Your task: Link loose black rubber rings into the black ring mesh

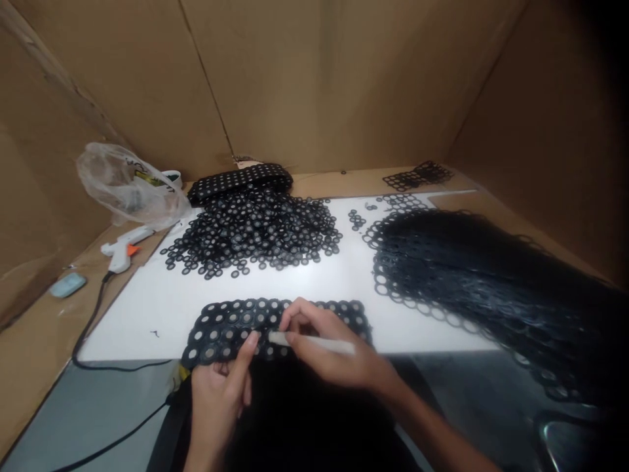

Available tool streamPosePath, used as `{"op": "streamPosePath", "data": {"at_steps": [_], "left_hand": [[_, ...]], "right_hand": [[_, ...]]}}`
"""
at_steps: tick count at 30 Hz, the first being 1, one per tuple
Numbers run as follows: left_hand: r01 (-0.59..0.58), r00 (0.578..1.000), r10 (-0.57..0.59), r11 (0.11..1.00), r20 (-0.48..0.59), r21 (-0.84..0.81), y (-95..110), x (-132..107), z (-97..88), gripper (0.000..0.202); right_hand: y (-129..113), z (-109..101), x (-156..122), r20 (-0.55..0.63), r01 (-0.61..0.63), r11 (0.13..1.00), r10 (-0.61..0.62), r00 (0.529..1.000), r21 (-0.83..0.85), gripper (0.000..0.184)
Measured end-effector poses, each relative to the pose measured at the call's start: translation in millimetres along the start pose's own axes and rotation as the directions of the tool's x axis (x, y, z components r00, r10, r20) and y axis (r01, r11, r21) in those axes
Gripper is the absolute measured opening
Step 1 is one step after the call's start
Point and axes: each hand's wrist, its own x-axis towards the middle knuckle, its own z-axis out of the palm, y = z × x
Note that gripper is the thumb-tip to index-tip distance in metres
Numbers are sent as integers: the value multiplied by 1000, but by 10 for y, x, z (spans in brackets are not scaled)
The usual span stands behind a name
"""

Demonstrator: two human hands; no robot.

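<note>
The left hand (223,383) pinches the mat (236,321) at the table (314,286)'s near edge, seemingly to steady it; the right hand (327,328) grips a white tool (328,343), tip at the mat. Rings (260,226) lie heaped beyond, presumably within reach.

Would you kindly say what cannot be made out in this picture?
Head view:
Black strip of pale-centred rings: partly hidden by the right hand.
Slim white pen-like tool: tip too blurred.
Clear plastic bag: dark markings too small.
Glossy black ring-mesh stack: right end lost in darkness.
</note>
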Motion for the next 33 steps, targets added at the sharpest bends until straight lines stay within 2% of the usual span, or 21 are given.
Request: {"op": "streamPosePath", "data": {"at_steps": [2, 4, 9, 15, 19, 26, 29, 33], "left_hand": [[42, 999, -43, 997, -11, -70, 45, -13, -19, 74], [58, 998, -59, 996, -24, -65, 69, -11, -47, 72], [89, 996, -89, 995, 1, -40, 47, 9, -79, 76], [176, 984, -172, 979, 49, -99, -24, -47, -88, 79], [204, 975, -197, 977, 105, -65, -68, -53, -103, 80], [198, 978, -204, 975, 48, 97, 78, -56, -32, 81], [164, 986, -167, 981, 23, 104, 136, -86, -3, 82], [149, 989, -150, 986, 6, 80, 115, -107, -3, 81]], "right_hand": [[-13, 39, 3, -19, 31, 994, -33, 999, -101, 15], [-22, 61, 4, -23, 47, 989, -51, 998, -142, 16], [-25, -17, -21, -24, 9, 1000, -9, 1000, -1, 14], [-16, -109, -71, 22, -58, 998, 58, 998, -28, 10], [-11, -94, -72, 41, -70, 997, 71, 997, -16, 11], [-11, -89, -67, 24, -69, 997, 70, 997, -27, 12], [6, -86, -64, 21, -75, 997, 76, 997, -13, 12], [30, -99, -61, 23, -65, 998, 65, 998, 12, 11]]}}
